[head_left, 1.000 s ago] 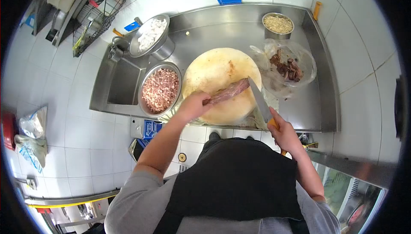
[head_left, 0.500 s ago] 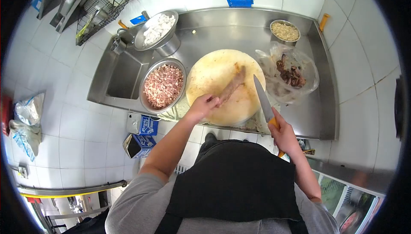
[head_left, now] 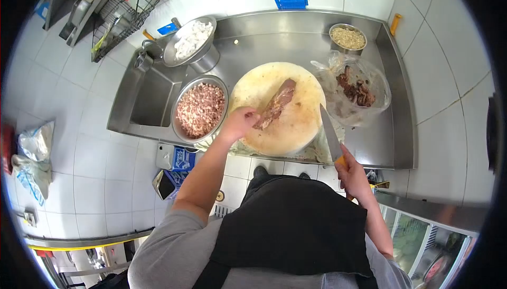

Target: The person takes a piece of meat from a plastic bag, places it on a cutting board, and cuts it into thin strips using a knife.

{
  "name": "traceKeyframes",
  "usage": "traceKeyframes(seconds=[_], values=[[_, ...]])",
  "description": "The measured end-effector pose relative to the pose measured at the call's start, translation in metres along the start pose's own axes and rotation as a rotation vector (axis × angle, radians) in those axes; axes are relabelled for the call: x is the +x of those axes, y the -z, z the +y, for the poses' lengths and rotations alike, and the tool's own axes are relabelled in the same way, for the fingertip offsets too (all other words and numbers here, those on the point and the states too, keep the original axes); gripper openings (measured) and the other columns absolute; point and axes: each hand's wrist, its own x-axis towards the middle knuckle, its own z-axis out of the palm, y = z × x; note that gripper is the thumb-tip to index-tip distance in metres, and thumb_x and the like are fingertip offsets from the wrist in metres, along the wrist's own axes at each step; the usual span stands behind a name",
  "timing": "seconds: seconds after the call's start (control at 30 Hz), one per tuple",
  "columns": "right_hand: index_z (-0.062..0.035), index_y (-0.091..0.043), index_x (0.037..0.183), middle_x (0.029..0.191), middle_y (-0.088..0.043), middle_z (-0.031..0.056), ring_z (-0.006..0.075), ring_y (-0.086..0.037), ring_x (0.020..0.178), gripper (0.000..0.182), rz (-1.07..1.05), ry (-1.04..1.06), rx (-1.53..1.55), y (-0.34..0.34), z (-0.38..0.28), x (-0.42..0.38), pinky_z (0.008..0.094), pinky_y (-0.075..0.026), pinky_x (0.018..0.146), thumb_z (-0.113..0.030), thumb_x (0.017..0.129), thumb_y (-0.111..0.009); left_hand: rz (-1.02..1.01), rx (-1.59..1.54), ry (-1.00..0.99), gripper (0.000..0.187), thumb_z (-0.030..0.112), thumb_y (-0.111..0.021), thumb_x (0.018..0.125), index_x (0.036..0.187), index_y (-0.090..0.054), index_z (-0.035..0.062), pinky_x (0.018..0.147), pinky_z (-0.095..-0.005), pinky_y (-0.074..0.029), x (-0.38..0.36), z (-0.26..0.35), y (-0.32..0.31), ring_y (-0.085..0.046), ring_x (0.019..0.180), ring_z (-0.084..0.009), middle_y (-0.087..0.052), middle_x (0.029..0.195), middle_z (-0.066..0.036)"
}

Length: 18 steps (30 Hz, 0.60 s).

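A long strip of dark reddish meat (head_left: 278, 102) lies slantwise on the round, pale chopping block (head_left: 306, 125). At the strip's lower left end is my left hand (head_left: 241, 122), its fingers curled together; whether they pinch the meat's edge is hidden. My right hand (head_left: 353, 175) is wrapped round the yellow handle of a large knife (head_left: 331, 132). The knife's blade points up and away along the block's right edge, apart from the meat.
Left of the block sits a steel bowl of diced meat (head_left: 199, 110), with a bowl of white pieces (head_left: 194, 40) behind it. At right are a clear bag of dark meat (head_left: 358, 89) and a container of chopped bits (head_left: 348, 38). A sink basin (head_left: 153, 101) is at far left.
The meat strip now lies with a different, darker and wider side showing. My left hand has drawn slightly left, and my right hand with the knife has moved a little lower.
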Motion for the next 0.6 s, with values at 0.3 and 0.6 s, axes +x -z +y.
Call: traceKeyframes(seconds=[0.3, 0.6], values=[[-0.0132, -0.036, 0.162, 0.068, -0.061, 0.008, 0.0153, -0.058, 0.053, 0.065, -0.045, 0.1, -0.044, -0.004, -0.001, 0.011, 0.0341, -0.052, 0.057, -0.013, 0.102, -0.061, 0.231, 0.5, -0.354, 0.06, 0.035, -0.074, 0.088, 0.135, -0.06, -0.0001, 0.103, -0.0453, -0.049, 0.011, 0.049, -0.064, -0.06, 0.121, -0.0346, -0.063, 0.127, -0.02], [-0.0123, -0.037, 0.161, 0.079, -0.069, 0.0171, 0.0224, -0.065, 0.057, 0.065, -0.022, 0.168, -0.064, -0.006, -0.001, 0.011, 0.0369, -0.056, 0.062, -0.014, 0.101, -0.062, -0.16, 0.524, -0.158, 0.033, 0.024, -0.069, 0.086, 0.112, -0.069, 0.0022, 0.087, -0.0434, -0.055, 0.064, 0.083, -0.033, -0.069, 0.097, -0.035, -0.072, 0.106, -0.017]])
